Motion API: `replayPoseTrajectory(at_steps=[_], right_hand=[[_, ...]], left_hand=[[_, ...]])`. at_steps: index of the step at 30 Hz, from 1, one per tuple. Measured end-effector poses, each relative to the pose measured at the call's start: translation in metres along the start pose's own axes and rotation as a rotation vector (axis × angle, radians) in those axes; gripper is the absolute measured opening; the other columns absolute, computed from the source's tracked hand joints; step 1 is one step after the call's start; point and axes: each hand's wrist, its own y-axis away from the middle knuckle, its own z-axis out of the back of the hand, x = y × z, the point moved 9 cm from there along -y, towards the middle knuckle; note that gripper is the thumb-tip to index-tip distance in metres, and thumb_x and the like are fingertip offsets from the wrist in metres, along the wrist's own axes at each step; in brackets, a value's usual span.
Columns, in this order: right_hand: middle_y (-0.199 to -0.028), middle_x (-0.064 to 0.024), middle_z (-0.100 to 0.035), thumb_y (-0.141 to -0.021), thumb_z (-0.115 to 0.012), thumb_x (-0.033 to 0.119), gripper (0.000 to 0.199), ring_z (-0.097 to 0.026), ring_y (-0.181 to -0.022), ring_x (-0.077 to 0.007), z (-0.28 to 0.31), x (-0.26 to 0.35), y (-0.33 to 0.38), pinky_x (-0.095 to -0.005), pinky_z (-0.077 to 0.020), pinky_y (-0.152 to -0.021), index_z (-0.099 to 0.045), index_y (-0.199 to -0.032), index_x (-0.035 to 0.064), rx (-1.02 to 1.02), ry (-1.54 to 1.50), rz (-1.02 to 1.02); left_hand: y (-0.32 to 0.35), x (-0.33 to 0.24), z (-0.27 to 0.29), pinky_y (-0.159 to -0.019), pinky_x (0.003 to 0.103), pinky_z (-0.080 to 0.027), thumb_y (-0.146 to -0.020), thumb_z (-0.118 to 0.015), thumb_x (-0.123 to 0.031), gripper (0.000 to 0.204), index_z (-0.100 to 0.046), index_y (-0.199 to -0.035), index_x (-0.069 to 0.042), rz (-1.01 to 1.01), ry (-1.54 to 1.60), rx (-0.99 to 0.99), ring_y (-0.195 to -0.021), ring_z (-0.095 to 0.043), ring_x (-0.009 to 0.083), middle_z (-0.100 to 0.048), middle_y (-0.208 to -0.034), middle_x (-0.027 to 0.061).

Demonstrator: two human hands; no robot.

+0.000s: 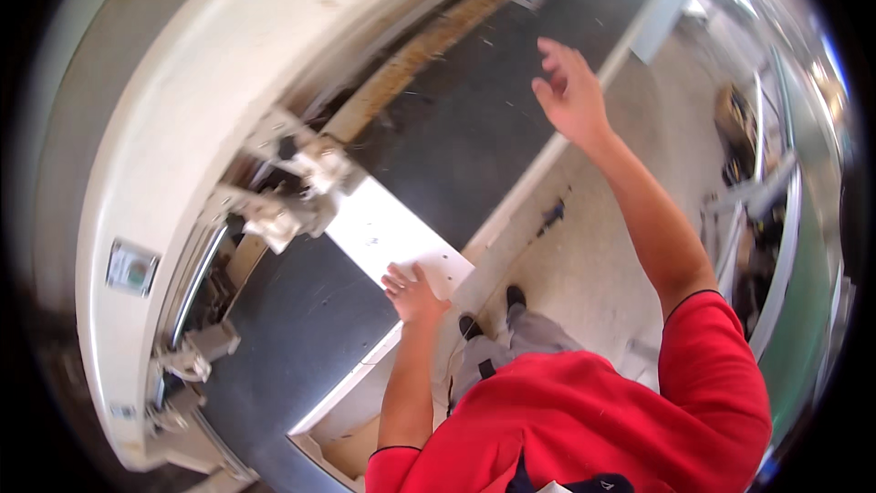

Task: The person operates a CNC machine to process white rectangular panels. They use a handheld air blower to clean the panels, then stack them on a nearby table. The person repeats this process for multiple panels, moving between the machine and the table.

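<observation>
A flat white board (392, 228) with a few small dark holes lies across the dark table surface (456, 128). Its far end reaches the pale clamp-like fittings (319, 164) of the machine. My left hand (415, 294) rests on the board's near end, fingers spread. Raised out to the right, my right hand (570, 96) is over the table's front edge with nothing in it, its fingers apart and a little curved.
A large cream machine housing (182, 100) curves along the left and back. More fittings (196, 351) stand at its lower left. A yellowish strip (415, 59) runs along the table's back. On the floor lies a small dark object (552, 216); metal frames (771, 237) stand at right.
</observation>
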Motion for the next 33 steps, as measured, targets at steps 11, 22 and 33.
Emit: replayPoseTrajectory(at_steps=[11, 22, 33], right_hand=[[-0.103, -0.022, -0.067, -0.071, -0.066, 0.023, 0.04, -0.063, -0.102, -0.0349, 0.065, -0.468, 0.562, -0.0425, -0.0499, -0.09, -0.067, -0.106, 0.0034, 0.303, 0.323, -1.399], [-0.113, -0.0217, -0.064, -0.08, -0.063, 0.031, 0.043, -0.06, -0.109, -0.0375, -0.153, -0.744, 0.637, -0.0441, -0.048, -0.093, -0.064, -0.112, 0.0022, 0.407, 0.043, -1.753], [-0.105, -0.0196, -0.066, -0.077, -0.067, 0.042, 0.048, -0.064, -0.1, -0.0354, -0.294, -0.94, 0.625, -0.0446, -0.0514, -0.083, -0.063, -0.106, 0.0028, 0.327, 0.131, -1.799]], left_hand=[[-0.013, -0.181, 0.069, -0.113, 0.054, -0.021, -0.067, -0.079, -0.029, 0.084, -0.041, -0.134, 0.005, -0.618, 0.119, -0.361, -0.142, -0.013, 0.0465, -0.02, -0.151, 0.0266], [-0.178, -0.475, 0.133, -0.102, 0.052, -0.033, -0.089, -0.062, -0.034, 0.066, -0.035, -0.139, 0.001, -1.018, -0.189, -0.72, -0.126, -0.037, 0.0411, -0.037, -0.139, 0.0244], [-0.212, -0.564, 0.07, -0.072, 0.035, -0.055, -0.09, -0.064, -0.028, 0.046, -0.056, -0.116, 0.009, -0.987, -0.623, -0.872, -0.081, -0.064, 0.0275, -0.065, -0.097, 0.0199]])
